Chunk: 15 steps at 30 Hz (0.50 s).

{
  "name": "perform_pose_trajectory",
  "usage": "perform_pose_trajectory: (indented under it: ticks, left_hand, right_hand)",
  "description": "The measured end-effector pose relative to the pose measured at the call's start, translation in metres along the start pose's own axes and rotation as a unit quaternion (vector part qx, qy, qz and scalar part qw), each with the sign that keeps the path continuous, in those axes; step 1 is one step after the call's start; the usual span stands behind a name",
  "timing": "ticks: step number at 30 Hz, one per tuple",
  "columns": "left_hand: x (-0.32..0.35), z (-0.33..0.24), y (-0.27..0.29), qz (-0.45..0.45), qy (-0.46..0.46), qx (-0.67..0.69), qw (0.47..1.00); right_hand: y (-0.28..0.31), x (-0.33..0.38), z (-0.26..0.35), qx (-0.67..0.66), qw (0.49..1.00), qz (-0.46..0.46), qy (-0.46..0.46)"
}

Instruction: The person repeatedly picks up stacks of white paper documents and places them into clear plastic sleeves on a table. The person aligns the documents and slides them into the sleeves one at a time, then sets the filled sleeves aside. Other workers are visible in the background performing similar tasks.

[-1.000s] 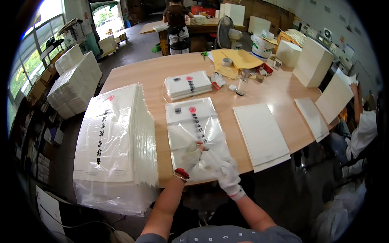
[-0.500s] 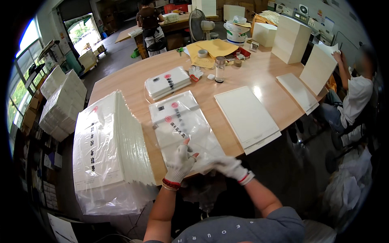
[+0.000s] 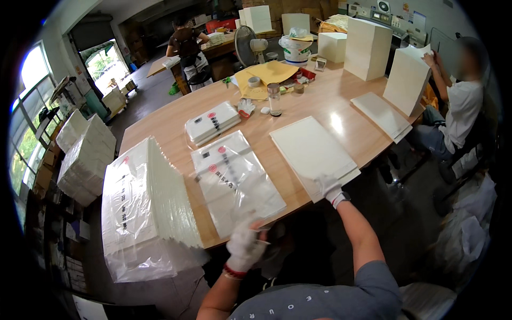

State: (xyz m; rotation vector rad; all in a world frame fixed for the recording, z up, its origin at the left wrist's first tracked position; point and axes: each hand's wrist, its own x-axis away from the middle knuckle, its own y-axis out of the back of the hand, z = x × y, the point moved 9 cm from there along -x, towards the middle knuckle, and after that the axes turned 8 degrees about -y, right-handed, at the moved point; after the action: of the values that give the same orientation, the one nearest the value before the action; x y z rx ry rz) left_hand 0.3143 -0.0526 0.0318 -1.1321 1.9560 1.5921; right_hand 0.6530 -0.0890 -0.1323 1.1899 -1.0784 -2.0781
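My left hand (image 3: 246, 246), in a white glove with bare fingertips, is at the near edge of a clear plastic bag (image 3: 242, 186) with red and black print. Motion blurs its fingers, so their grip cannot be told. My right hand (image 3: 329, 190), also gloved, is at the near corner of a stack of white sheets (image 3: 312, 149); its fingers are smeared too. Left of the flat bag stands a tall stack of filled clear bags (image 3: 128, 202). Beyond it lies a smaller pile of folded printed bags (image 3: 213, 124).
Farther back are a glass bottle (image 3: 274, 100), yellow paper (image 3: 266, 74), tape rolls, a white bucket (image 3: 295, 50) and a fan (image 3: 246, 47). Tall white paper stacks (image 3: 368, 48) stand at the right. A co-worker (image 3: 461, 101) handles sheets there; another person (image 3: 188, 48) stands behind.
My right hand has moved right and away from me, from the bag's near edge to the white sheets. My left hand has drawn back toward me to the bag's near edge. The view has shifted slightly.
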Motion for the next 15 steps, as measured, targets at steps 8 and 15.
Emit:
perform_pose_trajectory:
  ticks: [8,15]
  left_hand:
    - [0.067,-0.009,-0.185,0.133,0.452,0.672,0.571]
    - [0.114,0.022,-0.195,0.227,0.438,0.622,0.607]
  right_hand:
    - [0.104,0.025,0.113,0.044,0.995,-0.037,0.08]
    - [0.037,0.128,0.055,-0.295,0.92,0.253,-0.04]
